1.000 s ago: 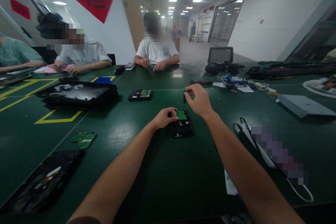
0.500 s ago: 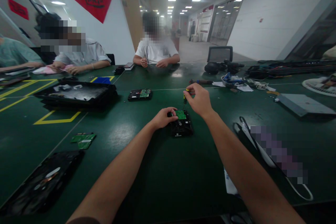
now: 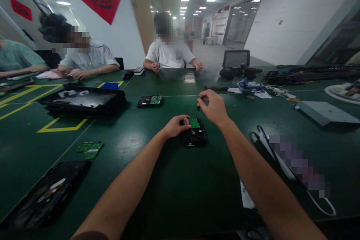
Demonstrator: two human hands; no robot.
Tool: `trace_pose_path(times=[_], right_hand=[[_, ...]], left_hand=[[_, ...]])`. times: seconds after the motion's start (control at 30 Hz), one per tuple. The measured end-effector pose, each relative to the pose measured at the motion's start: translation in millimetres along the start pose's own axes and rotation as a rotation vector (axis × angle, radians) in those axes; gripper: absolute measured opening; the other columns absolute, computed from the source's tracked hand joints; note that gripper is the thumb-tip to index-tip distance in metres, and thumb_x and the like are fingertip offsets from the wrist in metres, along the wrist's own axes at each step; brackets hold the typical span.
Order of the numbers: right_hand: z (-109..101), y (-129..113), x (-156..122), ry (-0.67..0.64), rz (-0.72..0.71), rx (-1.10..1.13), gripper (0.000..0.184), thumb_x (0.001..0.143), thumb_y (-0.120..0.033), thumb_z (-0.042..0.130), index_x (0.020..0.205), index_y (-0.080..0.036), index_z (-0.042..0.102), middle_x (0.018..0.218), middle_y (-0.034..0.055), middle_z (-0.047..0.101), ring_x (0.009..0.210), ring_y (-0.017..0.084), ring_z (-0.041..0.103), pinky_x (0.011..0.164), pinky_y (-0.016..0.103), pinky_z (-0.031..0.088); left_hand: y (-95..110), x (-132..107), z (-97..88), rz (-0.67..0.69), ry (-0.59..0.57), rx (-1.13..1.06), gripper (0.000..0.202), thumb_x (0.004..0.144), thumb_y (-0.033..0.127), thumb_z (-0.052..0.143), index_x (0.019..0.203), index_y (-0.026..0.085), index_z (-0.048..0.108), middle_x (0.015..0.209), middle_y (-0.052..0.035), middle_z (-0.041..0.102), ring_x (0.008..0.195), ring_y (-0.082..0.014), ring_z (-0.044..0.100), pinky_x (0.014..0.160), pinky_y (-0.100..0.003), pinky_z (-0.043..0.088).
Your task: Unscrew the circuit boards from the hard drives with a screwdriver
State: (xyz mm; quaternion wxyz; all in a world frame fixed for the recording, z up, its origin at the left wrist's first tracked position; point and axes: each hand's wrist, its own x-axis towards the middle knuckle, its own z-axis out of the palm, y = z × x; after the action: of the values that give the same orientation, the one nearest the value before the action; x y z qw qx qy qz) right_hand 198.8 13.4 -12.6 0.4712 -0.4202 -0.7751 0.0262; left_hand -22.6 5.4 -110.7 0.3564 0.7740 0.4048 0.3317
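A black hard drive [image 3: 194,138] with a green circuit board [image 3: 194,122] at its far end lies on the dark green table in front of me. My left hand [image 3: 177,125] grips its left edge, thumb and fingers closed near the board. Above the board, my right hand [image 3: 213,105] pinches the handle of a yellow and black screwdriver [image 3: 198,104]. The screwdriver stands nearly upright, its thin shaft pointing down at the board; I cannot make out whether the tip sits in a screw.
Another hard drive [image 3: 150,101] lies beyond my left hand. To the left are a black tray [image 3: 84,99], loose green circuit boards [image 3: 91,150] and a large black casing [image 3: 46,195]. A grey metal box [image 3: 327,112] is at right. Co-workers sit across the table.
The co-worker opposite has moved one hand outward, away from the other. My hands, the screwdriver and the hard drive look almost the same as before.
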Motion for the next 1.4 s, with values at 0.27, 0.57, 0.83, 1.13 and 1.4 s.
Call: trace_pose_path(times=[0.27,0.57,0.83,1.13,1.4], right_hand=[[-1.8,-3.9,-0.5,-0.013,-0.051,-0.003,0.014,0.094,-0.027,0.060,0.105,-0.022,0.067,0.108,0.0105,0.066,0.095,0.026,0.065,0.090,0.045,0.054],[0.3,0.5,0.4,-0.014,-0.006,-0.006,0.013,0.093,-0.032,0.064,0.101,-0.022,0.065,0.102,0.0101,0.069,0.093,0.026,0.066,0.085,0.044,0.055],[1.4,0.2,-0.1,0.012,-0.045,-0.028,0.013,0.091,-0.024,0.062,0.103,-0.019,0.067,0.104,0.0106,0.070,0.093,0.026,0.067,0.088,0.042,0.054],[-0.2,-1.6,-0.3,-0.001,-0.075,-0.021,0.015,0.094,-0.026,0.061,0.106,-0.021,0.068,0.106,0.0101,0.069,0.096,0.025,0.066,0.089,0.042,0.054],[0.8,-0.3,-0.2,0.002,-0.011,-0.021,0.012,0.093,-0.030,0.063,0.100,-0.021,0.064,0.099,0.0095,0.070,0.091,0.026,0.066,0.084,0.042,0.054]], left_hand=[[0.2,-0.1,-0.6,0.016,0.003,-0.004,0.017,0.085,0.033,0.074,0.084,0.018,0.065,0.133,-0.0110,0.066,0.118,-0.0278,0.063,0.108,-0.044,0.042],[-1.3,0.0,-1.0,0.017,-0.003,-0.003,0.014,0.084,0.030,0.074,0.086,0.019,0.066,0.134,-0.0114,0.066,0.120,-0.0286,0.062,0.107,-0.045,0.042],[-1.8,0.3,-0.8,0.022,-0.005,0.001,0.012,0.084,0.028,0.073,0.084,0.019,0.066,0.135,-0.0094,0.066,0.118,-0.0267,0.063,0.107,-0.043,0.042],[-3.1,0.7,-0.4,0.019,0.001,0.004,0.013,0.084,0.029,0.074,0.085,0.019,0.066,0.134,-0.0102,0.065,0.119,-0.0272,0.063,0.107,-0.043,0.042],[2.7,0.4,-1.3,0.012,-0.005,0.001,0.013,0.084,0.029,0.074,0.083,0.018,0.065,0.135,-0.0109,0.066,0.123,-0.0283,0.061,0.110,-0.043,0.040]])
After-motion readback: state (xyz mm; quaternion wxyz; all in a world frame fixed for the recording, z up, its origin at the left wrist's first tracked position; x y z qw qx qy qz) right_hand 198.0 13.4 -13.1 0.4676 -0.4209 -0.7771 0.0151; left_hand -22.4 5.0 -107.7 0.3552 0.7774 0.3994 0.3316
